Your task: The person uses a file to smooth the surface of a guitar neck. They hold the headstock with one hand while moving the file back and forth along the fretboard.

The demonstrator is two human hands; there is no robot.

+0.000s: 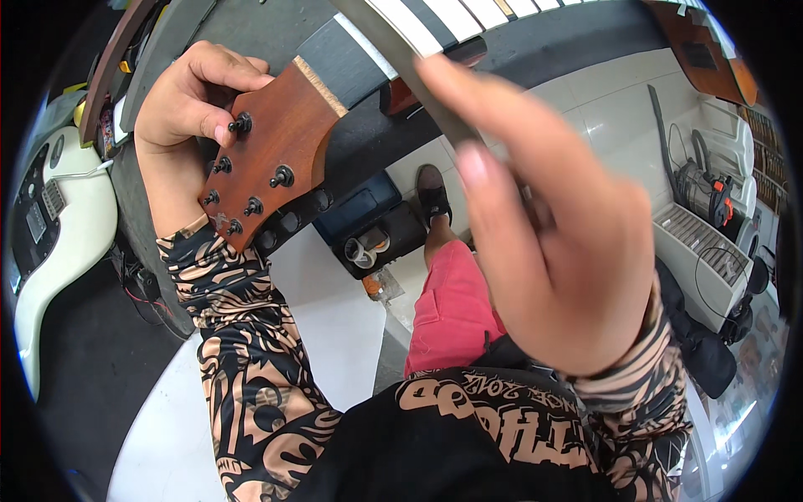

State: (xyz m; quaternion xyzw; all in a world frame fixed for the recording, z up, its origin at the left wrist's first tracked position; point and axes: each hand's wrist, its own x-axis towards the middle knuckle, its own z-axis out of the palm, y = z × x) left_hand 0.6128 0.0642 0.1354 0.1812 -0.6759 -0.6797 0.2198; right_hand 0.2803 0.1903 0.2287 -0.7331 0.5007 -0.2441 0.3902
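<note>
My left hand (188, 109) grips a reddish-brown guitar headstock (276, 142) around its upper left edge, thumb beside a black tuning peg (240, 125). The headstock has several black pegs and a pale strip across its neck end. The dark fretboard (339, 67) runs up to the right, with white strips across or beside it. My right hand (556, 226), blurred by motion, holds a long flat metal bar, possibly a file (400, 69), angled over the fretboard near that end. Part of the bar is hidden behind my fingers.
A white electric guitar (79, 213) lies at the left on a dark surface. An open toolbox (351, 217) sits on the floor near my shoe (432, 191). At right are a grey slatted bin (698, 255), white chairs (728, 142), hoses and a wooden instrument body (698, 46).
</note>
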